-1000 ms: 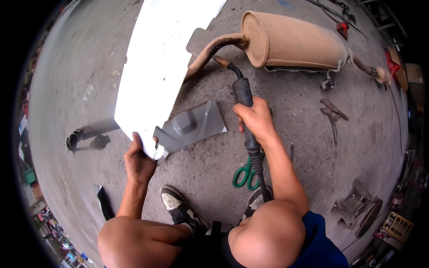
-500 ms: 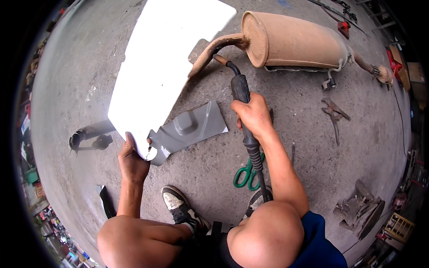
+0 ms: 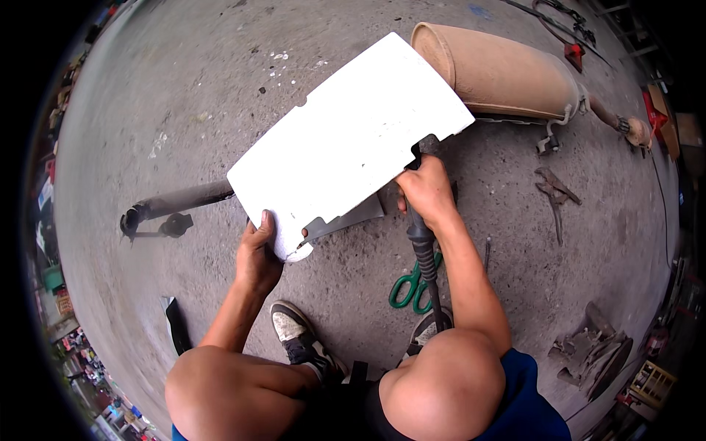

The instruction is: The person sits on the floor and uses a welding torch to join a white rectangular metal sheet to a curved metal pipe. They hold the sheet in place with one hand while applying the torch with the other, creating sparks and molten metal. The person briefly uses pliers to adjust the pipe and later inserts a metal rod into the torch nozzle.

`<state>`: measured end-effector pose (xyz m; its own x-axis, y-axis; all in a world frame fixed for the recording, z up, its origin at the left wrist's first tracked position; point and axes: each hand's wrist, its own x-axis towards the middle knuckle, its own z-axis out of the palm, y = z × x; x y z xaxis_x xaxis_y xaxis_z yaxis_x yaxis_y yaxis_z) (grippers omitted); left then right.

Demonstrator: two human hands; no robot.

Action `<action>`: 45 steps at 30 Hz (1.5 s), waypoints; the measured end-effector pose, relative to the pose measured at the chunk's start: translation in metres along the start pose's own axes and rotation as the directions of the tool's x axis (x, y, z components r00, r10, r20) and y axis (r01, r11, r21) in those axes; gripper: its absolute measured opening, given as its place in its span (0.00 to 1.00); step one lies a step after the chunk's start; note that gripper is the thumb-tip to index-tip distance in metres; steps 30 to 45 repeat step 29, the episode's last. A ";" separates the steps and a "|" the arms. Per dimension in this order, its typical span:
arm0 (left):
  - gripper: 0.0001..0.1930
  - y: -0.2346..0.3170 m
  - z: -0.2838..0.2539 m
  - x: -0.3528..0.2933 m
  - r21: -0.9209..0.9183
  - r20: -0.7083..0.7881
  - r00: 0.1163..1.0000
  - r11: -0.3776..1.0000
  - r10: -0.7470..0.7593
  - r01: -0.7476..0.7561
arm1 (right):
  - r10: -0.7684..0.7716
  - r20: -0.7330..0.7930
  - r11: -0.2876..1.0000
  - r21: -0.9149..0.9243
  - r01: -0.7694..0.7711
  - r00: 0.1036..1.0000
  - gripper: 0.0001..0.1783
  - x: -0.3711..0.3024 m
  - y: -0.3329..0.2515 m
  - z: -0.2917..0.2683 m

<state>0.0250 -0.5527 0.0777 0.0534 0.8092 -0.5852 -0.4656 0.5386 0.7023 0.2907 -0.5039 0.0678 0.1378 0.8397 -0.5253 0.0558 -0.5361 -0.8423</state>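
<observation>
My left hand [image 3: 259,253] grips the lower left corner of a large white panel [image 3: 353,132] with notched edges, thumb on top. The panel is held up over the floor and overlaps the end of a rusty brown muffler [image 3: 507,70]. My right hand [image 3: 429,192] is wrapped round the dark handle of a welding torch [image 3: 422,239]. The panel's right edge covers the torch's neck and tip. A grey sheet-metal piece [image 3: 353,220] lies mostly hidden beneath the panel.
Green-handled snips [image 3: 412,288] lie by my right shoe. Locking pliers [image 3: 553,192] and a rusty metal part [image 3: 594,349] rest on the right. A dark pipe [image 3: 184,200] lies left, a dark strip [image 3: 175,327] near my left knee. Shelves of clutter line both sides.
My left hand has moved right and tilted the white panel to the right, so it now hides the torch tip, the muffler's bent pipe and most of the grey piece. My right hand stayed nearly still.
</observation>
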 end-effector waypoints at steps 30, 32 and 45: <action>0.22 0.021 -0.006 -0.004 -0.157 -0.060 0.989 0.977 0.134 -0.142 | -0.005 -0.014 0.997 0.081 0.006 1.000 0.06 -0.007 0.002 -0.005; 0.22 0.021 -0.006 -0.004 -0.157 -0.060 0.989 0.977 0.134 -0.142 | -0.005 -0.014 0.997 0.081 0.006 1.000 0.06 -0.007 0.002 -0.005; 0.22 0.021 -0.006 -0.004 -0.157 -0.060 0.989 0.977 0.134 -0.142 | -0.005 -0.014 0.997 0.081 0.006 1.000 0.06 -0.007 0.002 -0.005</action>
